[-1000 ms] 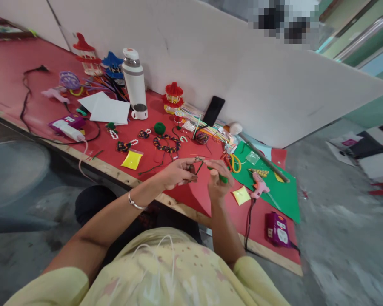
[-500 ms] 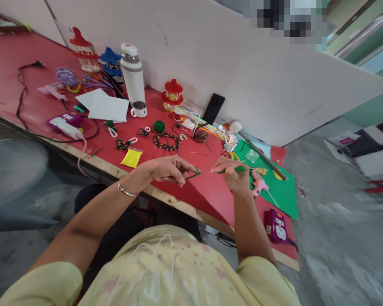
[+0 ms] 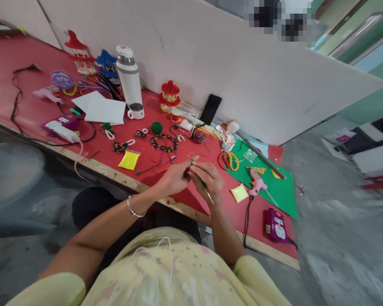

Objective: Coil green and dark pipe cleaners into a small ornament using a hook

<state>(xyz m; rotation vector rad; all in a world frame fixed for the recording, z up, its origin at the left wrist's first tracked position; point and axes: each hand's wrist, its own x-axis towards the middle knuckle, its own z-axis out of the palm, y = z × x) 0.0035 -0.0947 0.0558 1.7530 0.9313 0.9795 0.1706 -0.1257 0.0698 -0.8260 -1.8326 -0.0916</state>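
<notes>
The left hand [image 3: 178, 176] and right hand [image 3: 213, 177] meet near the middle of the frame, fingertips bunched together. The left fingers pinch a small green strand [image 3: 192, 162], mostly hidden between the fingertips. The right fingers are curled around a green-handled tool [image 3: 202, 182], its thin metal end slanting down over the wrist. The strand and the tool are both above the red tabletop [image 3: 191, 202], just inside its pale wooden front edge [image 3: 175, 205], which slopes from the left side to the lower right; both forearms cross it.

Red surface runs between the hands and the edge, and another strip separates the right hand from the pale yellow packet [image 3: 239, 193]. Room narrows just above right, where orange-and-yellow scissors [image 3: 229, 159] lie partly over the green sheet [image 3: 282, 197]. Beyond the packet is a pink glue gun [image 3: 258, 185]; near the table's right corner stands a purple socket box [image 3: 275, 226].

Up and left of the hands lie a bright yellow packet [image 3: 129, 160] and a braided ring [image 3: 175, 143], with a green ball [image 3: 156, 127] above it. Farther up, a phone [image 3: 210, 109] and a white bottle [image 3: 129, 83] stand near the white panel [image 3: 242, 72] closing off the far side.
</notes>
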